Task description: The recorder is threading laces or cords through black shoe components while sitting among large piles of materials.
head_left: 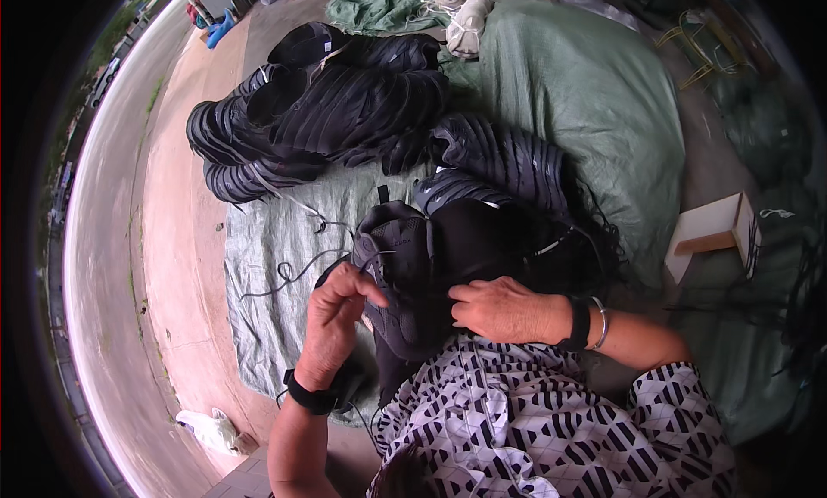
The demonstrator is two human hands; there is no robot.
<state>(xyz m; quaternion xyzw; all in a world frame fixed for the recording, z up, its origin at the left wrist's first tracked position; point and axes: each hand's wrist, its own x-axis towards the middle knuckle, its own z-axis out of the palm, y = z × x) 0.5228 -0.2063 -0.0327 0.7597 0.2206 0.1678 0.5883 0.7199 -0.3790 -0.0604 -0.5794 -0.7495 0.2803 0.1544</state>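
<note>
A black shoe upper (405, 330) lies over my lap, its collar pointing away and its toe toward me. At its left side is my left hand (338, 308), closed with thumb and fingers bent in; what they pinch is hidden. A dark shoelace (289, 280) trails in loops from near those fingers over the green sheet. Just right of the shoe upper, my right hand (500, 310) is closed, fingers curled in, against dark material. Whatever it pinches is too small to make out. A short pale sliver crosses the upper near the lace holes.
Stacks of nested black shoe uppers (362, 110) lie ahead on a green woven sheet (258, 326). More uppers (508, 158) lean against a large green sack (577, 110). An open white box (711, 231) stands at right. A white bag (215, 431) lies at lower left.
</note>
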